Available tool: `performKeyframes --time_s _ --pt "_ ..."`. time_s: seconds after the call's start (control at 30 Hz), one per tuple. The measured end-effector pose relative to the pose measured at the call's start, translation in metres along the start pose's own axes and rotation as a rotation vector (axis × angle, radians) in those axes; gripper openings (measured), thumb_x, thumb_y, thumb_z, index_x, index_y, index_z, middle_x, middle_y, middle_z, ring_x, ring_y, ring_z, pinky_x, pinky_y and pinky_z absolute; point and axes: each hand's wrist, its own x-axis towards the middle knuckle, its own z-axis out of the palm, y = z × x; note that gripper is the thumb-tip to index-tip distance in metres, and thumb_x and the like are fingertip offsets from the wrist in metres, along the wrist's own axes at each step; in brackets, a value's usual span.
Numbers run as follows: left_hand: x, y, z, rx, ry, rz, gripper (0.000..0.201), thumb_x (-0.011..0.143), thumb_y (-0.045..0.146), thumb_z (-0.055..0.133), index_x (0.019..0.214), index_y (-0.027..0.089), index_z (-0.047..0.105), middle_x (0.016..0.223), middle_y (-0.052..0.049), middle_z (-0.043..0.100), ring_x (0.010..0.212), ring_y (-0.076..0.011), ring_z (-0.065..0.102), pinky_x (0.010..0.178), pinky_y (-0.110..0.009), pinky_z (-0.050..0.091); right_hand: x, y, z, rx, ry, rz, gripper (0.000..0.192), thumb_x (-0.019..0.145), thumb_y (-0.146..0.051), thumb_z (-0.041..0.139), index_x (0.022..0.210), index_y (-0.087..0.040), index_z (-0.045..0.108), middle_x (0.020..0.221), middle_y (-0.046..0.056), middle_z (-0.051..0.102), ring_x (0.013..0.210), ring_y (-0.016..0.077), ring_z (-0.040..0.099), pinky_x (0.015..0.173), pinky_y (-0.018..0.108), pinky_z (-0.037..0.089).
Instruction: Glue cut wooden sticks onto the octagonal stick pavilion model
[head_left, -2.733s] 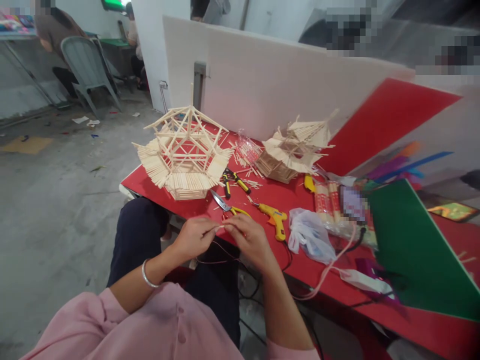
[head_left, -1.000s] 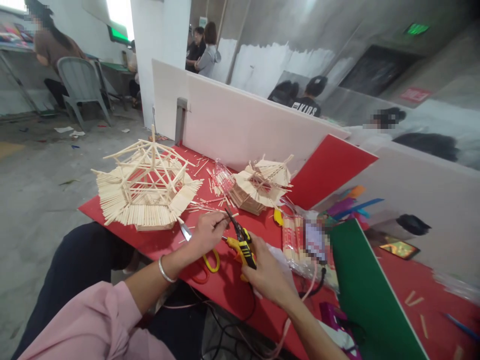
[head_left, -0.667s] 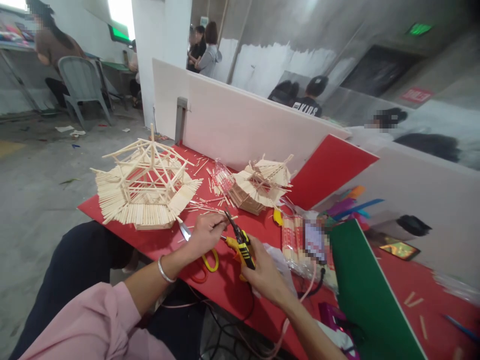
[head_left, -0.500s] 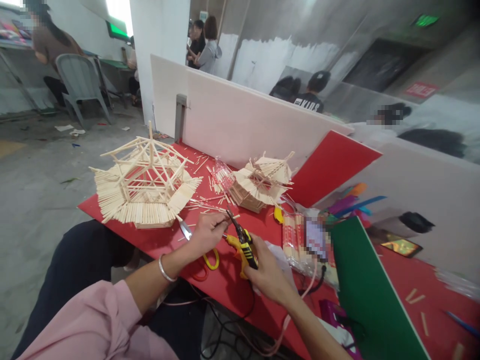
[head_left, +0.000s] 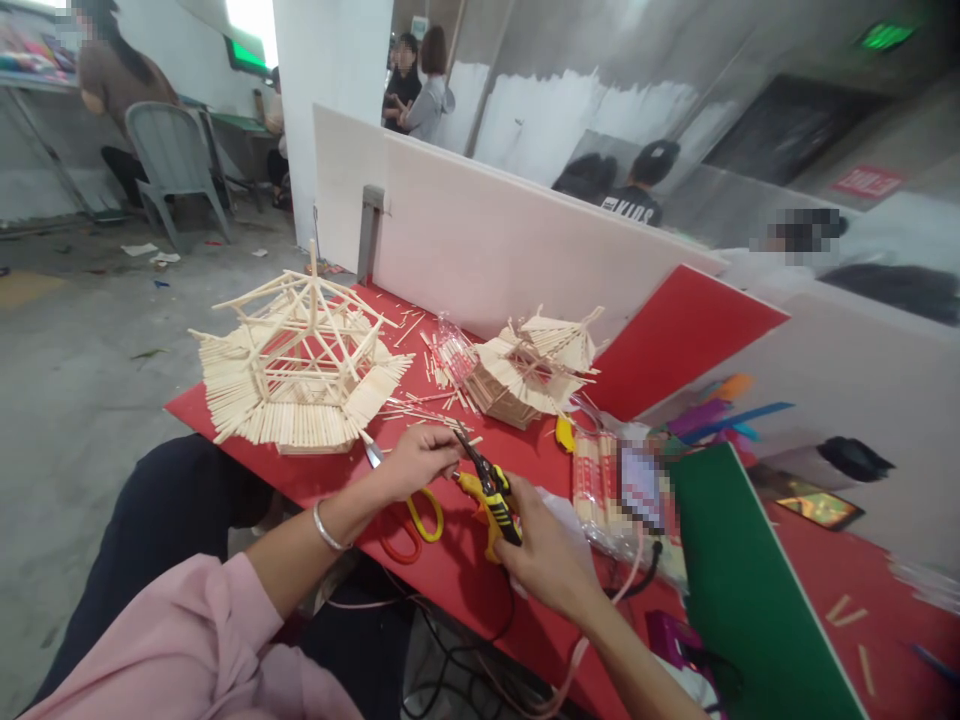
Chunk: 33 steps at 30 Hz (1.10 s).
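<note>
Red table (head_left: pixel 450 570) bears stick models (head_left: pixel 296 375), scissors (head_left: pixel 409 505), green sheet (head_left: pixel 750 590).

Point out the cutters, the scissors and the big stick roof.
cutters (head_left: pixel 491 488): head view, on the yellow-and-black handles above the right hand.
scissors (head_left: pixel 429 514): head view, on the yellow handle loop.
big stick roof (head_left: pixel 300 385): head view, on its near slatted eave.

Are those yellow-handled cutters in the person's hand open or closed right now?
Open: the cutters in the right hand show two dark blades spread apart at the tip.
</note>
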Motion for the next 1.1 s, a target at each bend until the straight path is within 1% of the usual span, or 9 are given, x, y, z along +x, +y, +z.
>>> performKeyframes --time_s 0.13,0.23,0.3,0.43,0.57,0.73,0.9,0.97,1.1 --pt "0.001 -0.010 0.000 0.027 0.036 0.024 0.026 0.074 0.037 0.060 0.059 0.017 0.053 0.049 0.005 0.047 0.044 -0.0058 0.033 0.047 -0.022 0.024 0.000 0.000 0.004 0.071 -0.056 0.096 0.053 0.063 -0.018 0.052 0.116 -0.020 0.054 0.105 0.008 0.066 0.098 0.0258 0.062 0.088 0.040 0.048" --pt "0.003 -0.014 -0.001 0.085 0.089 0.088 0.027 0.078 0.038 0.058 0.061 0.017 0.054 0.052 0.005 0.048 0.048 -0.0071 0.036 0.050 -0.021 0.027 -0.001 0.002 0.006 0.160 -0.127 0.113 0.063 0.060 -0.019 0.051 0.123 -0.018 0.053 0.119 0.009 0.063 0.115 0.0274 0.056 0.101 0.042 0.042" --pt "0.003 -0.014 -0.005 0.143 0.109 0.121 0.029 0.080 0.039 0.057 0.062 0.017 0.054 0.053 0.005 0.048 0.051 -0.0078 0.038 0.053 -0.021 0.029 -0.003 0.001 0.005 0.231 -0.180 0.136 0.068 0.060 -0.019 0.049 0.128 -0.018 0.051 0.123 0.009 0.061 0.117 0.0266 0.053 0.104 0.042 0.039" --pt "0.002 -0.010 -0.012 0.309 0.085 0.154 0.036 0.084 0.039 0.055 0.057 0.016 0.051 0.052 0.005 0.045 0.053 -0.0083 0.039 0.055 -0.022 0.030 -0.008 -0.008 0.006 0.335 -0.209 0.240 0.060 0.061 -0.023 0.049 0.120 -0.017 0.056 0.100 0.004 0.064 0.090 0.0218 0.055 0.086 0.036 0.043" --pt "0.000 -0.010 -0.013 0.310 0.098 0.182 0.040 0.086 0.042 0.055 0.056 0.017 0.051 0.052 0.004 0.046 0.053 -0.0090 0.040 0.055 -0.022 0.032 -0.011 -0.015 0.009 0.568 -0.299 0.365 0.061 0.054 -0.025 0.052 0.114 -0.017 0.059 0.078 -0.002 0.055 0.072 0.0164 0.045 0.066 0.029 0.038" --pt "0.000 -0.016 -0.014 0.317 0.141 0.171 0.041 0.086 0.043 0.056 0.056 0.016 0.053 0.051 0.003 0.047 0.051 -0.0094 0.040 0.054 -0.023 0.032 -0.011 -0.015 0.014 0.850 -0.365 0.435 0.054 0.049 -0.023 0.055 0.102 -0.019 0.061 0.076 -0.002 0.055 0.070 0.0151 0.047 0.061 0.027 0.035" --pt "0.000 -0.026 -0.020 0.197 0.168 0.179 0.041 0.084 0.047 0.060 0.058 0.016 0.056 0.053 0.002 0.051 0.053 -0.0094 0.043 0.055 -0.023 0.034 -0.018 -0.012 0.014 1.104 -0.433 0.481 0.053 0.049 -0.024 0.056 0.101 -0.019 0.062 0.082 0.001 0.061 0.072 0.0158 0.053 0.065 0.028 0.042" --pt "0.001 -0.031 -0.020 0.141 0.206 0.153 0.040 0.082 0.048 0.062 0.061 0.015 0.060 0.056 0.002 0.054 0.054 -0.0095 0.045 0.055 -0.022 0.035 -0.014 -0.012 0.014 1.070 -0.422 0.475 0.054 0.049 -0.024 0.057 0.103 -0.019 0.062 0.086 0.003 0.063 0.073 0.0158 0.055 0.065 0.028 0.042" --pt "0.002 -0.042 -0.019 0.082 0.377 0.075 0.034 0.076 0.049 0.067 0.073 0.015 0.068 0.061 0.001 0.060 0.056 -0.0104 0.050 0.056 -0.023 0.038 0.020 -0.012 0.014 0.504 -0.348 0.477 0.048 0.059 -0.030 0.049 0.104 -0.017 0.062 0.077 0.003 0.061 0.065 0.0161 0.053 0.059 0.028 0.042"
